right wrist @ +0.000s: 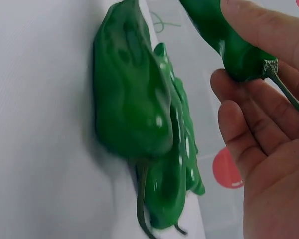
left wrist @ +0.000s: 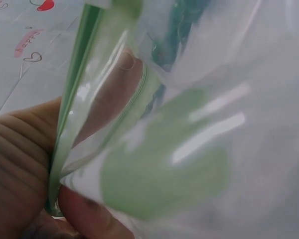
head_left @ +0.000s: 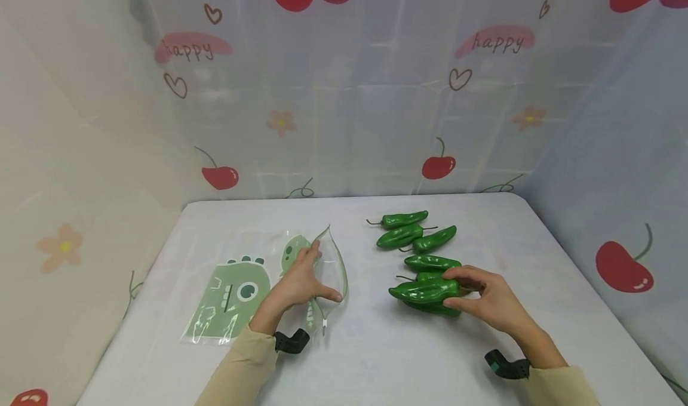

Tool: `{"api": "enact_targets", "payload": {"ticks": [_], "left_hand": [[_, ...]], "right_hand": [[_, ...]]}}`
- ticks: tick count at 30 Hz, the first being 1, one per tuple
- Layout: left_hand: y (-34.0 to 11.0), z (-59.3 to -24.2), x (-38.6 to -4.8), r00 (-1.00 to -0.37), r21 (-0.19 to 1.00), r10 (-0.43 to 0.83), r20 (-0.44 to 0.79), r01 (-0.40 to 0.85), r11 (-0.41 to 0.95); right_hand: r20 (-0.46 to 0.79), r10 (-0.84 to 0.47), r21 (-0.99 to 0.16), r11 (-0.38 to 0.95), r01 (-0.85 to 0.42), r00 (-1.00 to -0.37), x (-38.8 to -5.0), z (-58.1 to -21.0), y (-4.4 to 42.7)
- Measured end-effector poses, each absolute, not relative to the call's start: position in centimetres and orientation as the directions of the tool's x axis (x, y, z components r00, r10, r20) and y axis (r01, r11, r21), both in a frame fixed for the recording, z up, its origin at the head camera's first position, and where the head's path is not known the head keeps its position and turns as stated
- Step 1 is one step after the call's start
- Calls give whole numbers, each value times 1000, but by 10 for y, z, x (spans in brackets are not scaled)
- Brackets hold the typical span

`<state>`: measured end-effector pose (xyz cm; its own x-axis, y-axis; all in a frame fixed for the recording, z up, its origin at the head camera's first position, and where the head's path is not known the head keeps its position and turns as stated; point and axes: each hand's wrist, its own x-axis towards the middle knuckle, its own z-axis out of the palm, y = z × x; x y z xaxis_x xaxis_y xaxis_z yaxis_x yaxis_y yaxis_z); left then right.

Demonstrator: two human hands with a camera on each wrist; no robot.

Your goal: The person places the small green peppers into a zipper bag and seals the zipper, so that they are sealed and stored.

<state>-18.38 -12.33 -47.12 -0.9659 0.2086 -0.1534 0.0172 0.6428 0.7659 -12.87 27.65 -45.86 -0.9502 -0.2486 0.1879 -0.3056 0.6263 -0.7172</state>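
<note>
A clear zip bag [head_left: 236, 298] with a green cartoon monster print lies on the left of the table, its green-edged mouth [head_left: 344, 268] spread towards the right. My left hand [head_left: 295, 283] holds the bag at this mouth, thumb and fingers apart; in the left wrist view one digit shows through the plastic [left wrist: 164, 164]. My right hand [head_left: 494, 301] pinches a green pepper [head_left: 421, 291] near its stem end, above other peppers. In the right wrist view the held pepper [right wrist: 239, 55] is raised, stem towards the palm [right wrist: 284, 174].
Beneath and behind the held pepper lie more green peppers, one with its tip to the left [head_left: 430, 263] and another at the front [head_left: 438, 308]. Three more peppers [head_left: 400, 237] lie farther back. A cherry-patterned curtain [head_left: 349, 125] surrounds the white table [head_left: 387, 364].
</note>
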Motion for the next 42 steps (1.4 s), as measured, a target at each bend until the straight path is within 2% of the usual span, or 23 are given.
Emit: {"api": "enact_targets", "payload": {"ticks": [7,19,25,34,42], "left_hand": [[-122,-470,-183,-966,769,200,-165,1,639],[-122,-467,-184,-965,761,200,-167,3,649],[-121,-466,-182,-965,769,206,-164,6,639],[-121,-466,-181,-965,774,219,-142,29,632],[-120,-468,-182,-963,777,225,-147,28,629]], "right_hand": [[199,-232,-766,569,-299,-952,-139,-455,257],[239,-207,-769,556,-315,-949,-160,-449,226],[218,-199,-786,545,-292,-956,-169,-450,211],[219,-258,-802,501,-324,-941,-178,-447,186],[270,-278,-758,529,-381,-922,-185,-447,167]]}}
